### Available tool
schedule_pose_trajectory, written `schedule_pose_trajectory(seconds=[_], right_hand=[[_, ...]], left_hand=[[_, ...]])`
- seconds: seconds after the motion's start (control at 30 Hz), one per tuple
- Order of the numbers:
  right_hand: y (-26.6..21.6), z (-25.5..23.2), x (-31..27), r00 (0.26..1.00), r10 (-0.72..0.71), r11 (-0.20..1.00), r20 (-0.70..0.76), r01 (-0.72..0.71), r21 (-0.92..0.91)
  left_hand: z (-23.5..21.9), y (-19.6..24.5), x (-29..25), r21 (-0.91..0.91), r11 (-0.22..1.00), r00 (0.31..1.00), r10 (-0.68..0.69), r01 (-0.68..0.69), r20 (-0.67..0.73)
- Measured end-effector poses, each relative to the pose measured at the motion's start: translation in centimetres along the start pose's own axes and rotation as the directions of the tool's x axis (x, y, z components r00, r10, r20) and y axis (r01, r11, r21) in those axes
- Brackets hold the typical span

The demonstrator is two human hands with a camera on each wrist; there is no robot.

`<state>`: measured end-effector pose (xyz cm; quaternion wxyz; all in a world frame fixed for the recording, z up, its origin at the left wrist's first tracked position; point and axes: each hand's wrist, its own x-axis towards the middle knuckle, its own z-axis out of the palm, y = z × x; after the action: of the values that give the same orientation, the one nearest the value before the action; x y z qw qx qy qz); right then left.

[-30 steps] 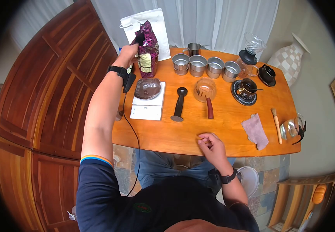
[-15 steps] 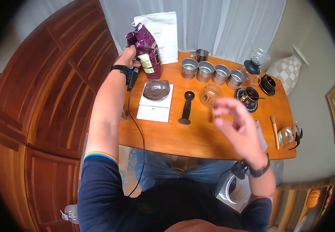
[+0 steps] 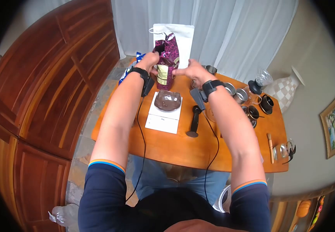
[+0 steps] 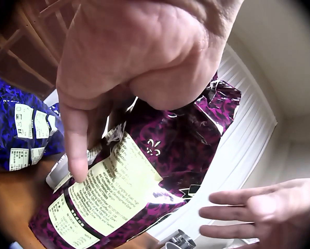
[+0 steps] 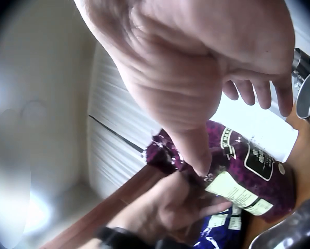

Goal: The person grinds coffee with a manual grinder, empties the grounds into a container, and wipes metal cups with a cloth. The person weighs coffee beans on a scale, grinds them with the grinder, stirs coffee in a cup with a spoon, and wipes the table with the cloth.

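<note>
A purple patterned foil bag (image 3: 171, 48) with a pale printed label stands at the back of the table, its top crumpled and parted. My left hand (image 3: 150, 62) grips its left side near the top; in the left wrist view one finger lies down over the label (image 4: 108, 192). My right hand (image 3: 195, 73) is at the bag's right side, fingers spread and thumb pointing toward it. In the right wrist view that thumb (image 5: 196, 153) overlaps the bag. In front of the bag, a dark brown dish (image 3: 167, 103) sits on a white scale (image 3: 161, 123).
Behind the bag stands a white pouch (image 3: 186, 44); a blue bag (image 4: 25, 124) is to its left. A black tamper-like tool (image 3: 194, 123) lies right of the scale. Metal cups (image 3: 241, 96), a glass dripper (image 3: 265, 77), a black cup (image 3: 267, 103) and a brush (image 3: 270, 149) are farther right.
My right hand has risen from the table's front edge and moved forward and left to the purple bag. My left hand keeps hold of the bag. The head view has shifted left.
</note>
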<state>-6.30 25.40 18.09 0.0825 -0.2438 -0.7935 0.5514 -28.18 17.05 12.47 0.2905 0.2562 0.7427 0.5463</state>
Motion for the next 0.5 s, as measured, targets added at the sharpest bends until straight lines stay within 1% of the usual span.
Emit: schedule_pose_trajectory(seconds=[0.03,0.07,0.1,0.13,0.2,0.23,0.27,0.3,0.37,0.4,0.43,0.5], right_hand=[[0.4,0.3,1.0,1.0,-0.009,1.0,0.001,0.009,-0.007],[0.9,0.6,2.1,1.0,-0.019,0.999,-0.014,0.018,-0.046],[1.9,1.0,3.3,0.999,-0.025,0.996,-0.027,0.023,-0.083],[4.6,0.8,6.9,0.995,-0.102,0.992,0.003,0.102,-0.078],[4.0,1.1,7.2,0.995,-0.1,0.989,-0.007,0.098,-0.109],[3.9,1.2,7.5,0.995,-0.097,0.987,-0.024,0.093,-0.133],[3.8,1.5,7.9,0.994,-0.106,0.988,-0.022,0.103,-0.117],[3.8,1.5,8.0,0.994,-0.104,0.987,-0.012,0.102,-0.121],[2.5,1.6,7.0,0.969,-0.203,0.976,0.142,0.211,-0.047],[3.3,1.7,7.8,0.967,-0.22,0.975,0.132,0.22,0.009],[3.6,2.0,8.6,0.967,-0.215,0.976,0.138,0.216,0.011],[4.7,2.1,9.8,0.953,-0.292,0.956,0.077,0.288,0.061]], left_hand=[[0.0,0.1,-0.3,0.005,1.0,1.0,0.002,-0.002,0.011],[0.0,0.1,-0.5,0.005,0.999,0.999,0.042,-0.042,0.021],[0.0,0.0,-0.7,0.005,0.999,0.999,0.04,-0.04,0.014],[-0.1,0.2,-1.1,0.019,1.0,1.0,0.02,-0.021,0.023],[-0.3,0.2,-1.0,0.026,1.0,1.0,-0.002,0.001,0.025],[-0.3,0.2,-0.9,0.043,0.999,0.998,0.015,-0.017,0.054],[-0.4,0.1,-0.8,0.061,0.998,0.996,0.03,-0.035,0.08],[-0.2,0.0,-0.7,0.055,0.998,0.997,0.025,-0.029,0.074],[0.1,0.9,-1.5,0.099,0.995,0.995,-0.004,-0.005,0.095],[-0.1,1.4,-2.2,0.096,0.995,0.994,-0.028,0.018,0.106],[-0.1,1.3,-2.1,0.094,0.995,0.994,-0.035,0.026,0.103],[0.2,1.3,-1.9,0.056,0.998,0.996,-0.031,0.026,0.087]])
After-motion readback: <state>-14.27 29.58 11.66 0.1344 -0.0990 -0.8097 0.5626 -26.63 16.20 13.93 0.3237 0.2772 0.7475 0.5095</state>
